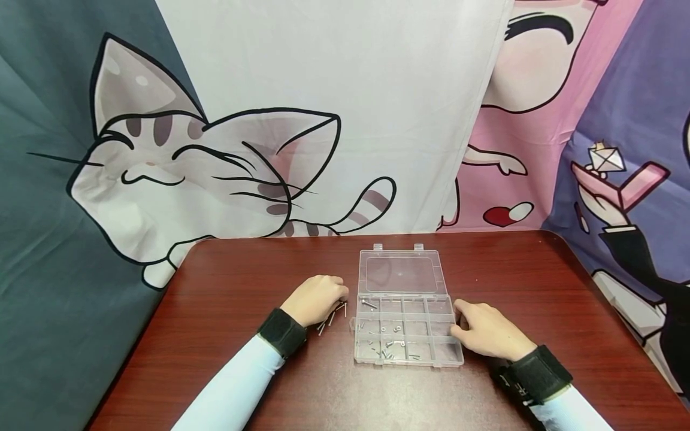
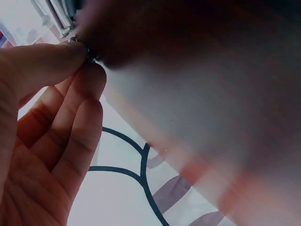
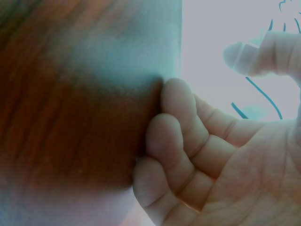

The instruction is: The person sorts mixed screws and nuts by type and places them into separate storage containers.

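Observation:
My left hand [image 1: 318, 299] is over the table just left of a clear divided plastic box [image 1: 401, 330]. In the left wrist view its thumb and fingertip pinch a small shiny metal screw [image 2: 91, 55], mostly hidden by the fingers. Several long screws [image 1: 325, 323] lie on the table by this hand. At the box's right side is my right hand [image 1: 487, 328], with the thumb near the box wall. Its fingers [image 3: 164, 139] bend loosely with their tips against the tabletop, and nothing shows between them.
The box's hinged lid [image 1: 401, 272] lies folded back, away from me. Small screws and nuts [image 1: 388, 354] sit in several left and front compartments, and a longer screw [image 1: 369, 304] is in the back left one. A printed cloth [image 1: 377, 78] hangs behind the brown table [image 1: 242, 263].

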`<state>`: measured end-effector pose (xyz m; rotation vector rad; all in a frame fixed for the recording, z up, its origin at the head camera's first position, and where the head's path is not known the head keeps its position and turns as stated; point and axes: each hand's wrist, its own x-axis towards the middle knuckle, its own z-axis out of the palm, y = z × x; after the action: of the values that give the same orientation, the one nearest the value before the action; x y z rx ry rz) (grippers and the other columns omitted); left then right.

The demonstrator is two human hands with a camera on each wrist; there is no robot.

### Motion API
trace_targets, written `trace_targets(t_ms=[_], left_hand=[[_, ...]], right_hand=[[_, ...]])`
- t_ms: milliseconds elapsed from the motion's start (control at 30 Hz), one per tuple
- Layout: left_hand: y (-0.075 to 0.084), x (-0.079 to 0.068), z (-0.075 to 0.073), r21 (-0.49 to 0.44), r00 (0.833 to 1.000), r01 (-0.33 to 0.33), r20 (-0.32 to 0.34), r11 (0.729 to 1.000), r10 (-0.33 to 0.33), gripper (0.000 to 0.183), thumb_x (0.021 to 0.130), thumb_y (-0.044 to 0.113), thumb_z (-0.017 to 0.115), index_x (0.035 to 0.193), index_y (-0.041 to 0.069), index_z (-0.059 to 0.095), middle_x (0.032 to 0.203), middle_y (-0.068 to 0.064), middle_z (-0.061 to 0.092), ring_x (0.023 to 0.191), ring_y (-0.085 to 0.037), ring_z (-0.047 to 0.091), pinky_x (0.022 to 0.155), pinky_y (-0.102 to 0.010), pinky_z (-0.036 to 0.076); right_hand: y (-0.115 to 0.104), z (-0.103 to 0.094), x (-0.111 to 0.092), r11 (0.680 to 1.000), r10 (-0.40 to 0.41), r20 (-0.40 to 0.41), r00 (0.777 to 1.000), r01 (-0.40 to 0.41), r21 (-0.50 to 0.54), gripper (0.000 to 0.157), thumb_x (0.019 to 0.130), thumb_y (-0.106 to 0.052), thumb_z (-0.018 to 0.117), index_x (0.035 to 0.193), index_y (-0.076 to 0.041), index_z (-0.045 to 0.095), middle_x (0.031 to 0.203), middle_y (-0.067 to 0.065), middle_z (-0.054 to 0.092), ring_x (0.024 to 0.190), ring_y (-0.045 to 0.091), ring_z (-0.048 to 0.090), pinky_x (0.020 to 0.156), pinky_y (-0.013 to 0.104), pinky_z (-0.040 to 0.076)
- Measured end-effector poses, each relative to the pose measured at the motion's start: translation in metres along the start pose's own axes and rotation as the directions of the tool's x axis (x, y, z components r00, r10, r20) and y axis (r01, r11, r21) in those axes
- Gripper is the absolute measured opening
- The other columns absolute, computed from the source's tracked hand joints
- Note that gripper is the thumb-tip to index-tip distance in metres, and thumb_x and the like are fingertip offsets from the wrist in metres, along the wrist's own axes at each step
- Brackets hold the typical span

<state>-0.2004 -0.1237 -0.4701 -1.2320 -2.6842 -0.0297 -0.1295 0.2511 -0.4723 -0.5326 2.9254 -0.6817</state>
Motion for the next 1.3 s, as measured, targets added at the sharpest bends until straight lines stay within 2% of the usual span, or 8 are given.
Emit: trace_targets(t_ms=[467,633,833,1067,1300], left_hand=[[-0.012,0.006,0.003,-0.125,0.999,0.019,0.033,0.992,-0.015,0.016,0.071,0.008,0.063,0.071,0.022,0.056,0.069,0.012,0.046,0.062,-0.006,0.047,0.058,-0.024,0.041],[-0.009,0.008,-0.005,-0.11,1.0,0.02,-0.019,0.994,-0.022,0.014,0.07,0.01,0.059,0.073,0.023,0.052,0.07,0.012,0.043,0.06,-0.006,0.044,0.057,-0.023,0.038],[0.017,0.02,-0.022,-0.073,0.99,-0.052,-0.135,0.996,0.042,0.015,0.069,0.013,0.055,0.075,0.023,0.045,0.072,0.011,0.039,0.061,-0.006,0.041,0.057,-0.025,0.038],[0.058,0.035,-0.038,-0.073,0.975,-0.14,-0.182,0.988,0.124,0.015,0.071,0.013,0.056,0.078,0.021,0.046,0.074,0.01,0.038,0.063,-0.006,0.04,0.058,-0.023,0.037],[0.091,0.048,-0.039,-0.065,0.949,-0.228,-0.238,0.971,0.207,0.011,0.076,0.012,0.056,0.083,0.019,0.052,0.077,0.009,0.041,0.066,-0.007,0.043,0.06,-0.023,0.04]], right_hand=[[-0.002,0.0,-0.001,1.0,0.003,0.006,1.0,-0.003,0.008,0.013,0.083,-0.023,0.064,0.083,-0.02,0.052,0.062,-0.01,0.045,0.054,0.005,0.04,0.052,0.026,0.034],[-0.002,-0.001,-0.002,1.0,-0.005,0.007,1.0,0.004,0.014,0.013,0.083,-0.023,0.064,0.083,-0.02,0.052,0.062,-0.01,0.045,0.054,0.005,0.04,0.052,0.026,0.034],[-0.002,-0.002,-0.002,1.0,-0.005,0.0,1.0,0.005,0.01,0.013,0.083,-0.023,0.065,0.083,-0.02,0.052,0.062,-0.01,0.044,0.054,0.005,0.039,0.052,0.026,0.033],[-0.001,0.0,-0.001,1.0,-0.006,-0.002,1.0,0.006,0.002,0.013,0.083,-0.023,0.064,0.083,-0.021,0.051,0.061,-0.011,0.044,0.053,0.004,0.04,0.052,0.025,0.034],[-0.004,-0.003,-0.002,1.0,-0.009,0.002,1.0,0.008,0.02,0.013,0.083,-0.024,0.064,0.083,-0.02,0.052,0.062,-0.01,0.045,0.054,0.004,0.04,0.052,0.026,0.034]])
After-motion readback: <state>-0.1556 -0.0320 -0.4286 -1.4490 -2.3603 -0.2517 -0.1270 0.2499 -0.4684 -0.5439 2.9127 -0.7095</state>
